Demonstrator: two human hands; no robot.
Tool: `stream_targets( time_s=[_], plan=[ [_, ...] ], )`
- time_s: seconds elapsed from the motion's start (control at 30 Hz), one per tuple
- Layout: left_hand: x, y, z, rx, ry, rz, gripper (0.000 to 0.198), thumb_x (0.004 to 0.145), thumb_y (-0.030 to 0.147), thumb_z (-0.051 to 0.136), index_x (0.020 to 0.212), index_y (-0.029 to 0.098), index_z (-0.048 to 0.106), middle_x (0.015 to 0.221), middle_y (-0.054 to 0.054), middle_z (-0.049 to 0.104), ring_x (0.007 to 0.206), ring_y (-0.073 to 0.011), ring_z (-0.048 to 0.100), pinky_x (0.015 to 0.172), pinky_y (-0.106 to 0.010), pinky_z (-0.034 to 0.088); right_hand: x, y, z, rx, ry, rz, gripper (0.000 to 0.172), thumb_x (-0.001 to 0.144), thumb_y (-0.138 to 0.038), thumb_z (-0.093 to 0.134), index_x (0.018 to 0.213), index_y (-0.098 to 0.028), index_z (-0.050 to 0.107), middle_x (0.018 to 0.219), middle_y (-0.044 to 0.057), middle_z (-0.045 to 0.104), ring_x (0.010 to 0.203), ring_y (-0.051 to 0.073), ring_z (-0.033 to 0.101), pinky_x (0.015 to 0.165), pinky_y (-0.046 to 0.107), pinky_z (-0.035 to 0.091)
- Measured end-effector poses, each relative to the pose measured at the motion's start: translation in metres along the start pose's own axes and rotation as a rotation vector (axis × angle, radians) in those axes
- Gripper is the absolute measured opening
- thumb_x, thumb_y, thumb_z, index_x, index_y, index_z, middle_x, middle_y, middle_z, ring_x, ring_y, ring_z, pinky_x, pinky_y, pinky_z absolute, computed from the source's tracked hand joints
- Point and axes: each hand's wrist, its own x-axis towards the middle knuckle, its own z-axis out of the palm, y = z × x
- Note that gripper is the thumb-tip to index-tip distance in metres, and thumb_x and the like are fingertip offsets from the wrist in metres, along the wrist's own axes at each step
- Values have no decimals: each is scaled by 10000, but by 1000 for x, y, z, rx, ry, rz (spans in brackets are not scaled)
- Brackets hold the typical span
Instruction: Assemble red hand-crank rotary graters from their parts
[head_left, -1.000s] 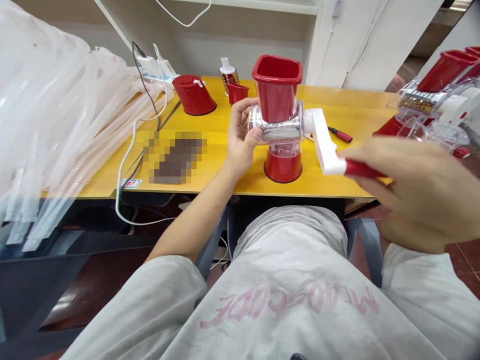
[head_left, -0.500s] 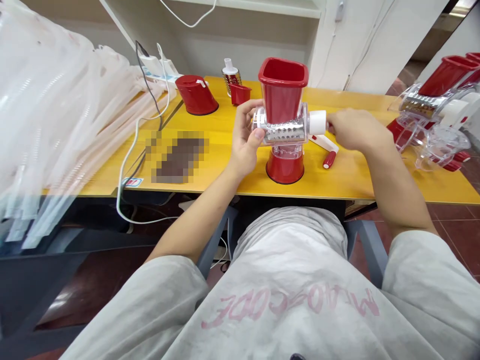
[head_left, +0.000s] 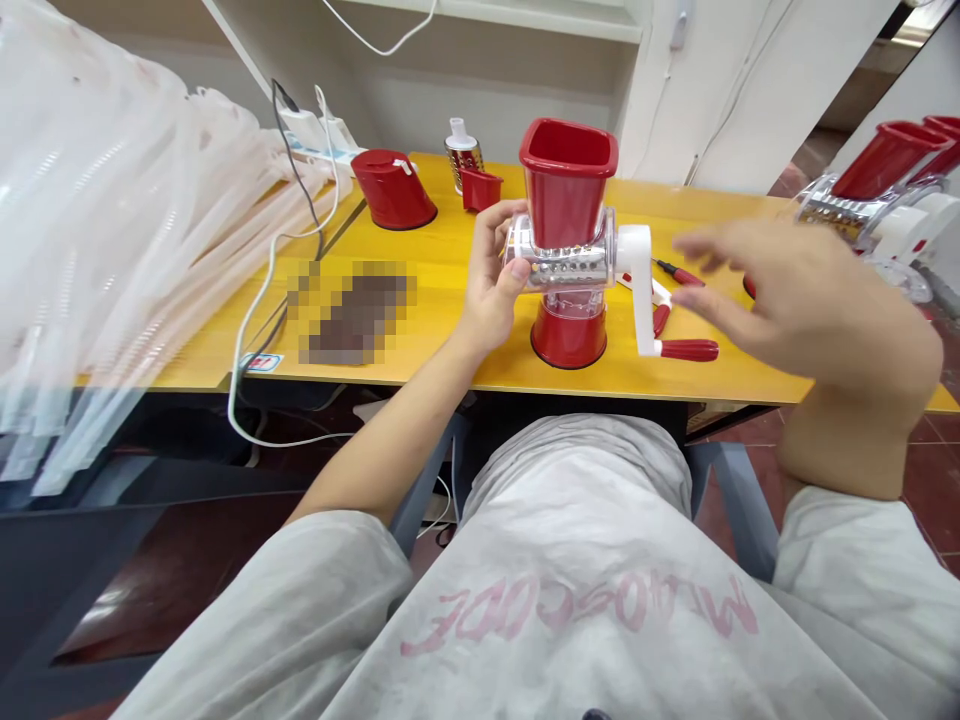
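A rotary grater (head_left: 566, 260) stands upright on the yellow table, with a red hopper on top, a metal drum in a clear housing and a red base. My left hand (head_left: 493, 275) is closed around the left end of its housing, thumb in front. From the grater's right side hangs a white crank (head_left: 641, 290) with a red knob (head_left: 688, 350) at its lower end. My right hand (head_left: 802, 290) is in the air to the right of the crank, blurred, fingers apart and holding nothing. A screwdriver (head_left: 679, 272) and a second crank handle (head_left: 660, 318) lie behind the crank.
At the back stand a red base (head_left: 391, 190), a grating drum (head_left: 463, 158) and a small red part (head_left: 481, 188). Several assembled graters (head_left: 885, 190) are at the right. Clear plastic bags (head_left: 135, 200) and a white cable (head_left: 259, 300) lie at the left.
My right hand has let go of the crank area and moved right, toward the camera. The crank now hangs down in plain view. My left hand stays on the grater.
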Motion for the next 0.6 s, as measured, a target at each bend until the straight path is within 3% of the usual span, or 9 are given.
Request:
stream_targets(
  time_s=[0.07, 0.13, 0.2, 0.27, 0.37, 0.43, 0.6],
  plan=[
    [0, 4, -1, 12, -8, -7, 839, 1161, 1011, 646, 1790, 459, 584, 1575, -91, 729, 1453, -362, 824, 1282, -561, 708, 28, -11, -11, 108, 100, -31, 719, 1206, -605, 707, 1905, -484, 589, 1602, 123, 867, 1572, 491, 782, 1151, 623, 738],
    [1, 6, -3, 22, -15, -1, 833, 1166, 993, 659, 1791, 446, 595, 1604, -99, 736, 1427, -355, 833, 1257, -537, 720, 61, -23, -15, 244, 118, -119, 1017, 1095, -639, 850, 2003, -575, 396, 1638, 66, 846, 1715, 474, 695, 1170, 652, 774],
    [2, 8, -3, 26, -10, 19, 815, 1174, 971, 672, 1790, 441, 606, 1632, -99, 739, 1420, -348, 835, 1259, -524, 715, 88, -32, -13, 314, 82, -193, 1147, 1010, -645, 927, 2008, -618, 363, 1697, 8, 817, 1827, 443, 598, 1263, 679, 767],
    [3, 9, -3, 29, -4, 32, 797, 1184, 955, 673, 1790, 441, 613, 1636, -95, 744, 1412, -340, 835, 1275, -524, 705, 105, -37, -9, 336, 71, -236, 1085, 977, -600, 943, 1946, -659, 457, 1758, -64, 780, 1851, 400, 570, 1398, 674, 713],
    [4, 11, -1, 31, 1, 27, 820, 1170, 976, 676, 1785, 437, 622, 1615, -96, 750, 1411, -344, 832, 1309, -544, 686, 110, -38, -5, 377, 102, -319, 895, 994, -511, 893, 1848, -518, 624, 1869, -61, 701, 1789, 356, 633, 1544, 593, 601],
    [3, 12, -1, 30, 0, 25, 823, 1165, 973, 686, 1785, 434, 626, 1618, -97, 748, 1420, -347, 828, 1320, -543, 678, 106, -36, -3, 400, 114, -325, 839, 1013, -512, 863, 1821, -437, 650, 1924, -34, 664, 1786, 362, 639, 1552, 591, 580],
    [3, 9, -3, 31, -13, 37, 797, 1186, 938, 678, 1794, 426, 621, 1647, -101, 746, 1404, -335, 834, 1293, -513, 692, 99, -36, 6, 428, 125, -306, 864, 1042, -566, 821, 1866, -488, 573, 1923, -26, 675, 1783, 388, 616, 1398, 641, 667]
  ],
)
